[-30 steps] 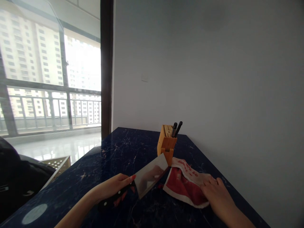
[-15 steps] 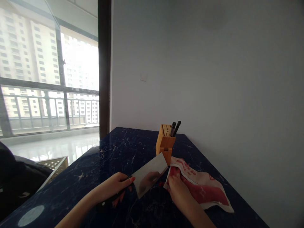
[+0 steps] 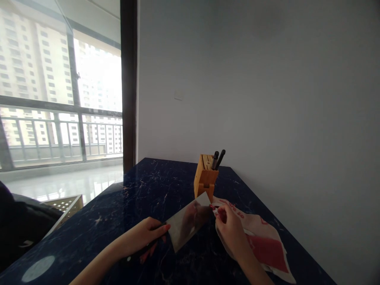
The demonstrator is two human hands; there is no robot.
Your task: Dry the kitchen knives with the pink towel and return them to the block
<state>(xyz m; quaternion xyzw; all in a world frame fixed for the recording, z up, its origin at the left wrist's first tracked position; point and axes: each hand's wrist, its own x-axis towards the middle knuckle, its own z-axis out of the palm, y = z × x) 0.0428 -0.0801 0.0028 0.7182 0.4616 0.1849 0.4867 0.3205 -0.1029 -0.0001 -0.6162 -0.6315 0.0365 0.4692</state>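
Observation:
My left hand (image 3: 143,236) is closed round the black handle of a cleaver (image 3: 188,223), whose broad steel blade points away over the dark table. My right hand (image 3: 230,231) pinches the near-left corner of a red and white cloth (image 3: 263,247) and holds it up close to the blade's far end. The remainder of the cloth lies flat on the table to the right. Just behind the blade tip stands a wooden knife block (image 3: 204,178) with two black handles sticking out.
The dark blue marble table (image 3: 142,190) runs along a plain white wall on the right. A large window with a railing fills the left. A dark seat and a perforated wooden box (image 3: 67,206) stand beside the table's left edge.
My right hand slid left from the cloth's near right edge to its left corner and lifted that corner toward the blade. The cleaver stayed nearly still in my left hand.

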